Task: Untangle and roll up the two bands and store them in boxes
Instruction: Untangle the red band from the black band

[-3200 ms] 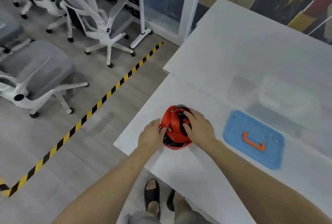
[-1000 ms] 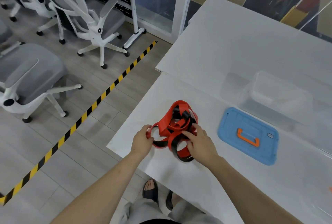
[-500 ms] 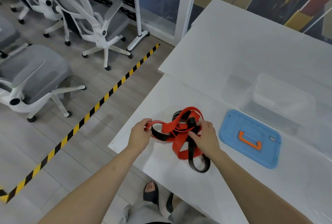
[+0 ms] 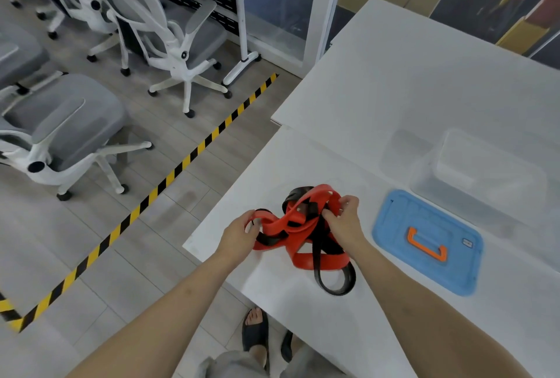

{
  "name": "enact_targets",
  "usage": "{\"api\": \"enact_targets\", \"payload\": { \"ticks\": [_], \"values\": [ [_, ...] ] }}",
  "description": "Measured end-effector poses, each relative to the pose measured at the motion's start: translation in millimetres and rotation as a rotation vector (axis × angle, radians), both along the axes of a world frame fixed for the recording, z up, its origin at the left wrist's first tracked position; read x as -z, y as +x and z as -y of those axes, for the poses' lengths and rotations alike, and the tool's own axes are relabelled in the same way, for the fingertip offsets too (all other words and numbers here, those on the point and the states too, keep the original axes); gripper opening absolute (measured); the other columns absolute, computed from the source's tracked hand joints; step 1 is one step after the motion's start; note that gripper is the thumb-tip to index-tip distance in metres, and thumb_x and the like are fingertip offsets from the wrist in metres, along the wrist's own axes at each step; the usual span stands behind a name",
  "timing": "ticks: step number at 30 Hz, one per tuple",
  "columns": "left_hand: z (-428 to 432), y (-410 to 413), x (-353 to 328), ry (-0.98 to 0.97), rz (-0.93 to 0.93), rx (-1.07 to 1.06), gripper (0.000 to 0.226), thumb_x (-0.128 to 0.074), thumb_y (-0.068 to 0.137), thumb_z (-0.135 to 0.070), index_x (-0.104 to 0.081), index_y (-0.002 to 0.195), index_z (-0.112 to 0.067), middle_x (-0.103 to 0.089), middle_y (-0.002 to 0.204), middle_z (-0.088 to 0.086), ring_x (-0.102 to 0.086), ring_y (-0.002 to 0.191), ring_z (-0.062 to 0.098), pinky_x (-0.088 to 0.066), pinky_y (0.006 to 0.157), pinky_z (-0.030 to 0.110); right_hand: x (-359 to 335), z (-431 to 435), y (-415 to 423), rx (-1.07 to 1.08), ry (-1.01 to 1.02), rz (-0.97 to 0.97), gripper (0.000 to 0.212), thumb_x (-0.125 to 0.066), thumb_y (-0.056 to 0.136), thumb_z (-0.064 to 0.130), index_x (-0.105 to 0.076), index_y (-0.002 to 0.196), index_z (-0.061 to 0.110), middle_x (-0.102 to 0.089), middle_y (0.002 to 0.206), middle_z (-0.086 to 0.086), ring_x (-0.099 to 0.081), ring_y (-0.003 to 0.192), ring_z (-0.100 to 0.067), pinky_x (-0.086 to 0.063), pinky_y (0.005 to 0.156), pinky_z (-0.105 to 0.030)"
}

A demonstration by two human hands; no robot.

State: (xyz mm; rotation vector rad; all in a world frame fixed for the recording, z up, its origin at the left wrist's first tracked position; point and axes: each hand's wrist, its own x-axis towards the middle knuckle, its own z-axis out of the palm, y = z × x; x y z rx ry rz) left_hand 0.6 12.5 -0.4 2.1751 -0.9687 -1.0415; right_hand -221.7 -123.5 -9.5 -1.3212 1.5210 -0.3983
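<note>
A red band (image 4: 298, 226) and a black band (image 4: 331, 282) lie tangled together on the white table (image 4: 394, 90) near its left corner. My left hand (image 4: 239, 233) grips the left loops of the tangle. On the other side, my right hand (image 4: 342, 220) pinches the red loop at the tangle's upper right. A black loop hangs loose toward me below the red one. A clear box (image 4: 485, 177) stands open to the right, and its blue lid (image 4: 427, 241) with an orange handle lies flat in front of it.
The table's left edge and corner (image 4: 186, 246) are just beside my left hand. Office chairs (image 4: 60, 132) and a yellow-black floor stripe (image 4: 169, 174) lie to the left. My sandalled feet (image 4: 256, 332) show under the table edge.
The tight red and black bundle has been pulled apart into loose loops. My hands moved apart, the left to the tangle's left end, the right up to its top right.
</note>
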Motion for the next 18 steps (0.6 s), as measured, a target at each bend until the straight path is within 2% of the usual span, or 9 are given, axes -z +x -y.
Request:
{"api": "enact_targets", "payload": {
  "ticks": [2, 4, 6, 8, 9, 12, 15, 17, 18],
  "values": [
    [0.2, -4.5, -2.2, -0.007, -0.037, -0.013, 0.028, -0.048, 0.11, -0.023, -0.063, 0.133, -0.024, -0.052, 0.116, -0.019, -0.047, 0.108, 0.005, -0.035, 0.092, 0.02, -7.6, -6.2, -0.1, -0.026, -0.084, -0.038, 0.035, -0.064, 0.096, 0.019, -0.033, 0.113, 0.02, -0.06, 0.097, -0.003, -0.064, 0.086, -0.023, -0.054, 0.076, -0.04],
    [0.8, -5.2, -1.5, -0.039, -0.079, 0.004, 0.025, -0.05, 0.108, -0.021, -0.064, 0.109, -0.04, -0.061, 0.106, -0.024, -0.055, 0.098, 0.0, -0.04, 0.083, 0.015, -15.8, -10.1, -0.9, -0.035, -0.146, -0.059, 0.031, -0.061, 0.1, 0.019, -0.034, 0.116, 0.022, -0.067, 0.092, -0.001, -0.067, 0.079, -0.022, -0.052, 0.072, -0.038],
    [0.7, -4.5, 2.8, -0.092, -0.094, 0.011, 0.025, -0.052, 0.104, -0.023, -0.067, 0.103, -0.043, -0.07, 0.104, -0.017, -0.062, 0.102, 0.007, -0.046, 0.088, 0.023, -27.8, -10.9, -3.9, -0.064, -0.161, -0.043, 0.035, -0.059, 0.101, 0.019, -0.037, 0.126, 0.029, -0.077, 0.092, 0.002, -0.072, 0.078, -0.021, -0.057, 0.074, -0.035],
    [-1.5, -4.1, 5.9, -0.112, -0.099, 0.041, 0.019, -0.053, 0.104, -0.028, -0.069, 0.111, -0.036, -0.069, 0.103, -0.013, -0.06, 0.112, 0.021, -0.047, 0.097, 0.036, -45.1, -10.7, -7.1, -0.16, -0.184, -0.052, 0.034, -0.057, 0.099, 0.013, -0.049, 0.125, 0.034, -0.08, 0.089, 0.004, -0.074, 0.077, -0.018, -0.061, 0.076, -0.035],
    [-2.6, -4.4, 6.4, -0.114, -0.089, 0.068, 0.021, -0.053, 0.105, -0.03, -0.068, 0.119, -0.034, -0.068, 0.108, -0.014, -0.056, 0.121, 0.025, -0.044, 0.103, 0.038, -56.3, -10.8, -7.2, -0.217, -0.203, -0.072, 0.034, -0.055, 0.098, 0.01, -0.057, 0.12, 0.035, -0.08, 0.089, 0.005, -0.075, 0.077, -0.016, -0.062, 0.077, -0.036],
    [-5.3, -8.2, -2.4, -0.035, -0.105, 0.057, 0.042, -0.049, 0.109, -0.033, -0.054, 0.149, -0.023, -0.056, 0.148, -0.007, -0.026, 0.156, 0.021, -0.025, 0.121, 0.034, -90.6, -10.9, -1.0, -0.323, -0.265, -0.133, 0.034, -0.059, 0.097, 0.012, -0.072, 0.112, 0.04, -0.077, 0.097, 0.016, -0.072, 0.084, -0.002, -0.058, 0.087, -0.028],
    [-6.6, -6.3, 1.1, -0.006, -0.122, 0.052, 0.049, -0.049, 0.109, -0.037, -0.046, 0.156, -0.026, -0.038, 0.166, 0.002, -0.015, 0.161, 0.018, -0.018, 0.126, 0.037, -114.3, -12.0, 7.0, -0.38, -0.315, -0.224, 0.033, -0.061, 0.096, 0.026, -0.073, 0.121, 0.044, -0.076, 0.11, 0.025, -0.071, 0.099, -0.001, -0.055, 0.094, -0.028],
    [-6.7, -4.0, 7.5, -0.004, -0.125, 0.057, 0.048, -0.049, 0.108, -0.041, -0.048, 0.154, -0.029, -0.037, 0.167, 0.004, -0.022, 0.159, 0.019, -0.021, 0.127, 0.038, -125.6, -14.2, 11.8, -0.352, -0.339, -0.159, 0.037, -0.062, 0.096, 0.023, -0.074, 0.125, 0.041, -0.079, 0.114, 0.02, -0.072, 0.101, 0.0, -0.057, 0.098, -0.031],
    [-6.0, -2.7, 10.1, -0.005, -0.129, 0.055, 0.047, -0.049, 0.107, -0.044, -0.051, 0.152, -0.03, -0.042, 0.164, 0.003, -0.029, 0.156, 0.02, -0.025, 0.126, 0.039, -131.2, -15.1, 13.7, -0.309, -0.336, -0.093, 0.039, -0.062, 0.095, 0.017, -0.075, 0.126, 0.037, -0.081, 0.11, 0.016, -0.074, 0.095, 0.001, -0.059, 0.098, -0.032]
  ]
}}
